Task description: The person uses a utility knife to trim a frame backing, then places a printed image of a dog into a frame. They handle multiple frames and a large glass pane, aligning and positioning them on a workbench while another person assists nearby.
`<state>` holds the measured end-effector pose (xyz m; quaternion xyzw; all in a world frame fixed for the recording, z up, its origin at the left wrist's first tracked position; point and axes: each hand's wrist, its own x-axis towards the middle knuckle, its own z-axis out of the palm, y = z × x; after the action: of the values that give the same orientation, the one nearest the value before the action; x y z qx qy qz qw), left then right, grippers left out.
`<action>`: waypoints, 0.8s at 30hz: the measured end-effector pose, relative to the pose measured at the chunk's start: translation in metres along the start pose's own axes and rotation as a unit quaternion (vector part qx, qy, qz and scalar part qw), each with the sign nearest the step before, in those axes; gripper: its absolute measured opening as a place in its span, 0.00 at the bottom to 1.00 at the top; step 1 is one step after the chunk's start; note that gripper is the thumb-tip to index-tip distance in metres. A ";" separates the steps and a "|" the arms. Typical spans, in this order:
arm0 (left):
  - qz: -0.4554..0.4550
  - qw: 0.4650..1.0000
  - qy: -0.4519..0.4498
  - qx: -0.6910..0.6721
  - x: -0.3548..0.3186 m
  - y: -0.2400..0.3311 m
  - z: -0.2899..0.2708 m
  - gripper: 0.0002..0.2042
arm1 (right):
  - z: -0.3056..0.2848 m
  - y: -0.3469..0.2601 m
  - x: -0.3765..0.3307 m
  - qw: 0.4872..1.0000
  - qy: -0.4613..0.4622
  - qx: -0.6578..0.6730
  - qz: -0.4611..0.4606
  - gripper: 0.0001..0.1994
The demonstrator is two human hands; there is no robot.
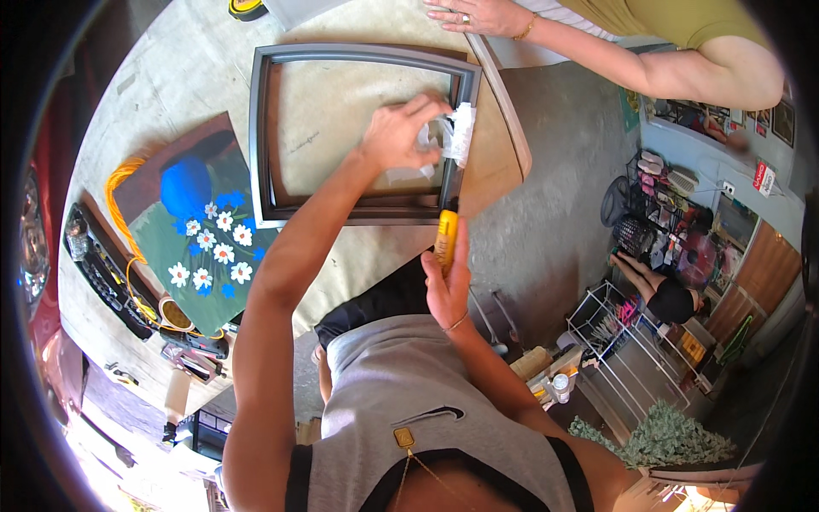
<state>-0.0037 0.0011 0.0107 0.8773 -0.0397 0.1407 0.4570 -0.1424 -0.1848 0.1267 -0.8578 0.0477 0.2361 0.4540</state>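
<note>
Grey picture frame [358,136]: flat at the worktop's [188,77] right edge; judged rigid, light, best gripped by its rails. Left hand [401,132] presses a white rag [459,132] on it; right hand [448,286] clasps a yellow tube [445,239].

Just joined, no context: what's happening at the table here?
A person works on a grey picture frame lying flat on the table. Their left hand presses a white cloth against the frame's right rail, while the right hand holds a yellow tube upright near the frame's lower right corner. A flower painting lies to the left. Another person's hand rests on the table's far edge.
</note>
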 end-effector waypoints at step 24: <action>-0.041 0.982 -0.011 -0.185 -0.015 0.018 0.018 0.10 | 0.003 0.036 0.058 0.987 0.099 -0.021 -0.126 0.40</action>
<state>-0.0173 -0.0251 0.0110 0.7798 -0.0339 0.1021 0.6167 -0.1029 -0.1959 0.0722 -0.8852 -0.0214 0.0919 0.4555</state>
